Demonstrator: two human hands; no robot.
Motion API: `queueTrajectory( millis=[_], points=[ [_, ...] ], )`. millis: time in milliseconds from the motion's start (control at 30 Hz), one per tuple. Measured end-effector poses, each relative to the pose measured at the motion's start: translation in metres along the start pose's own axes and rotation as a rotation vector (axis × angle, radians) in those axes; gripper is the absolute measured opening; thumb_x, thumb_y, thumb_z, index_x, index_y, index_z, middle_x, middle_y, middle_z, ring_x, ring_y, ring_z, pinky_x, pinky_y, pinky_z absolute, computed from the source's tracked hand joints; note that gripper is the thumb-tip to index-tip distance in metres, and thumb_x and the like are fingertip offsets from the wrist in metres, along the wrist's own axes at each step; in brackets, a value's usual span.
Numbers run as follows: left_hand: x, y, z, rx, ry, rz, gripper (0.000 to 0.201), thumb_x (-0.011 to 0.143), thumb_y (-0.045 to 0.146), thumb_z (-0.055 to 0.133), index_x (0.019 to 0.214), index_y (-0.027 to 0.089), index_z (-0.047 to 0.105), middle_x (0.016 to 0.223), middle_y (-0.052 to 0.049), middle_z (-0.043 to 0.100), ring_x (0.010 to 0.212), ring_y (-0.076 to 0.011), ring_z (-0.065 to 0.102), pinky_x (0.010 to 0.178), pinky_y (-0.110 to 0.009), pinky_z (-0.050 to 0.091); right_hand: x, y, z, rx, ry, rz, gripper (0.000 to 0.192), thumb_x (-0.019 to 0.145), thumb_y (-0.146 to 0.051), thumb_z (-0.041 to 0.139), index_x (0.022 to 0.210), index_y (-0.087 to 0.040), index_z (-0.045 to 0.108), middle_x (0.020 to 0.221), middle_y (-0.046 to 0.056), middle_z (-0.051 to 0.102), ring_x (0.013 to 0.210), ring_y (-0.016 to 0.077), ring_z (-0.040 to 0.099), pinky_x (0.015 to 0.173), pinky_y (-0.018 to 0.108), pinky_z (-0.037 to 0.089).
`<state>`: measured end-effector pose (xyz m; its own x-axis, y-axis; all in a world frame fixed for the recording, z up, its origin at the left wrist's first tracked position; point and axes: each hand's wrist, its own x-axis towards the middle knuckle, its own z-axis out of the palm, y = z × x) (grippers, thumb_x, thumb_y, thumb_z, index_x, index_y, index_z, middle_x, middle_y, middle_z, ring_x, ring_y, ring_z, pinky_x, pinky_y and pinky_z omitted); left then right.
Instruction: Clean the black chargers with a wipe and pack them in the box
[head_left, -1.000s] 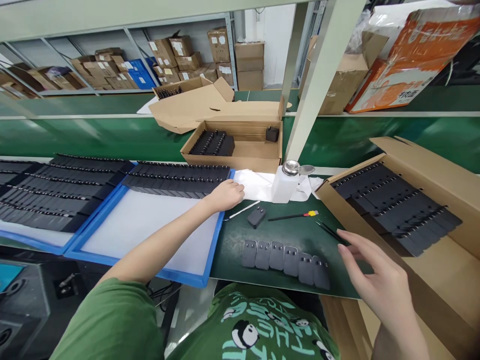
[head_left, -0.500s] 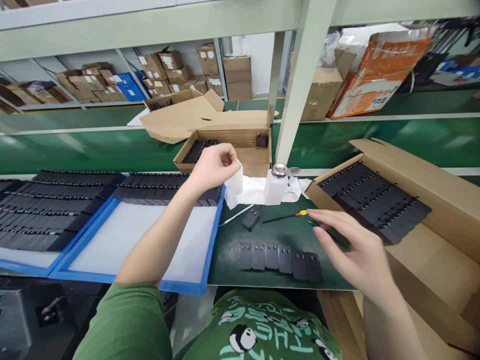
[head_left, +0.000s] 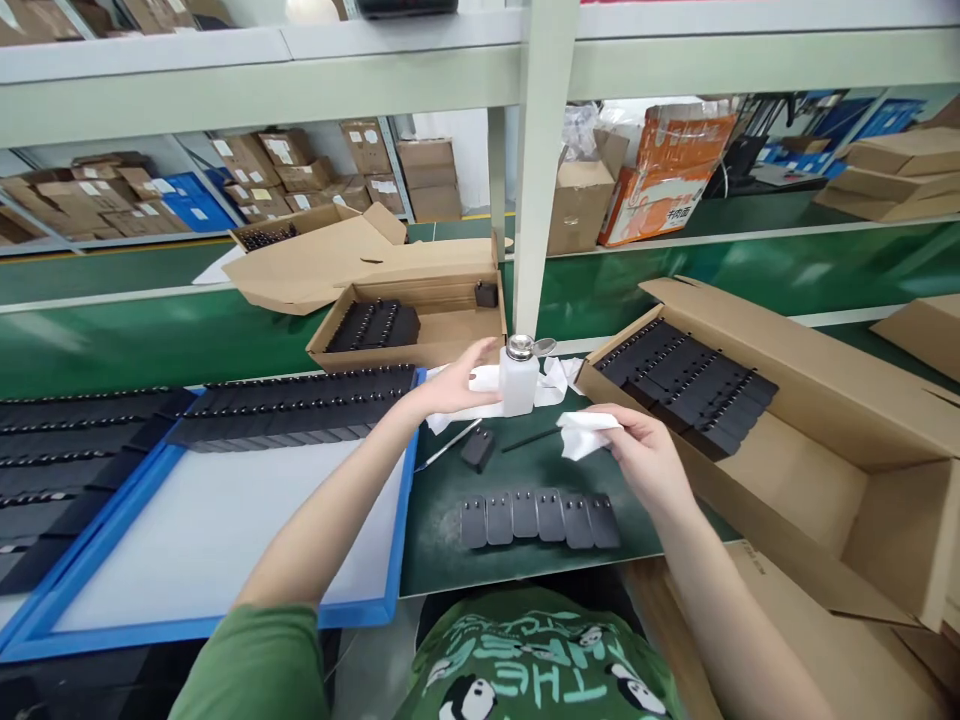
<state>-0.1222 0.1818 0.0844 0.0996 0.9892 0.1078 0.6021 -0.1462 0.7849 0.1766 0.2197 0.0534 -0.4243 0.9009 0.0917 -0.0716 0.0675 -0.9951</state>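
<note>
My left hand [head_left: 459, 385] has its thumb and fingers apart beside a white pump dispenser bottle [head_left: 519, 388] with a metal top. Whether the fingertips touch the bottle, I cannot tell. My right hand [head_left: 646, 447] pinches a crumpled white wipe [head_left: 585, 436] above the green work surface. Just below the bottle lie a single black plug adapter [head_left: 477, 450], a pen [head_left: 448, 444] and a thin black stick [head_left: 531, 439] partly hidden by the wipe. Nearer to me, several black adapters [head_left: 538, 516] lie side by side with their pins up.
White tissue [head_left: 556, 383] is spread around the bottle. At left, a blue-rimmed tray [head_left: 225, 540] carries rows of adapters. Cardboard boxes with adapters stand behind [head_left: 450, 315] and at right [head_left: 825, 470]. A pale upright post [head_left: 541, 170] rises behind the bottle.
The white wipe has gone from my left hand to my right hand. My left hand has lowered and opened beside the bottle. The camera view has shifted to the right.
</note>
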Motion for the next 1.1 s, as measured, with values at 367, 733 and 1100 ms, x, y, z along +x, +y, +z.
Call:
queueTrajectory(
  millis=[367, 733, 1100],
  points=[
    [0.043, -0.012, 0.027, 0.186, -0.223, 0.172, 0.042, 0.094, 0.040, 0.066, 0.128, 0.017, 0.059, 0.126, -0.011, 0.065, 0.108, -0.0235, 0.066, 0.092, -0.045, 0.057, -0.011, 0.002, -0.021, 0.272, 0.098, 0.143, 0.049, 0.070, -0.039, 0.088, 0.113, -0.022, 0.072, 0.106, 0.008, 0.078, 0.093, 0.0196, 0.073, 0.086, 0.033, 0.058],
    [0.060, 0.115, -0.047, 0.679, -0.155, 0.199, 0.058, 0.074, 0.055, 0.073, 0.118, 0.019, 0.064, 0.118, -0.010, 0.067, 0.109, -0.0321, 0.062, 0.089, -0.040, 0.049, 0.067, -0.008, 0.011, 0.484, 0.106, 0.188, 0.030, 0.097, -0.035, 0.063, 0.120, -0.016, 0.062, 0.120, 0.008, 0.065, 0.103, 0.0198, 0.066, 0.088, 0.041, 0.059],
    [0.069, 0.144, -0.066, 1.021, -0.137, 0.146, 0.051, 0.069, 0.045, 0.073, 0.111, 0.018, 0.063, 0.100, -0.007, 0.062, 0.096, -0.0304, 0.063, 0.077, -0.034, 0.047, 0.094, -0.019, 0.031, 0.582, 0.093, 0.252, 0.033, 0.097, -0.036, 0.063, 0.124, -0.017, 0.061, 0.124, 0.009, 0.063, 0.105, 0.0205, 0.065, 0.089, 0.041, 0.058]
  ],
)
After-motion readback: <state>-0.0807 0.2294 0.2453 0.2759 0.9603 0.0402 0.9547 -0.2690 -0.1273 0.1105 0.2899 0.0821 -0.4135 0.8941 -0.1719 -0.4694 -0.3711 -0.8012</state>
